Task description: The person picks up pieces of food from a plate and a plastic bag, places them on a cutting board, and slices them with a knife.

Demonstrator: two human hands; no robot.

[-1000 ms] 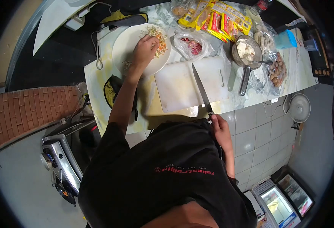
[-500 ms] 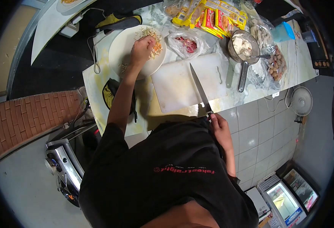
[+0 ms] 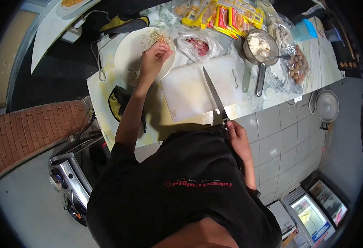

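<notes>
My right hand (image 3: 238,139) is closed round the black handle of a kitchen knife (image 3: 214,93). The long blade points away from me across the near edge of a white cutting board (image 3: 181,95). Above a large white plate (image 3: 125,53), my left hand (image 3: 154,58) has its fingers bent together; whatever is in them, if anything, is hidden. A heap of bean sprouts (image 3: 157,36) lies at the plate's far side, just beyond the fingers. A smaller bunch of sprouts (image 3: 132,74) sits near the plate's left edge. One thin dark strip (image 3: 234,78) lies on the board's right part.
Behind the board is a plastic bag of sliced shallots (image 3: 200,46). Yellow and red packets (image 3: 227,20) lie at the back. A handled pan (image 3: 251,53) with white contents and a spoon stands right, beside a bag of round brown items (image 3: 299,68). A gas stove (image 3: 71,177) is at lower left.
My left hand has turned, its fingers now more visible and bent toward the right over the plate. The knife stays in my right hand; the whole view has shifted slightly.
</notes>
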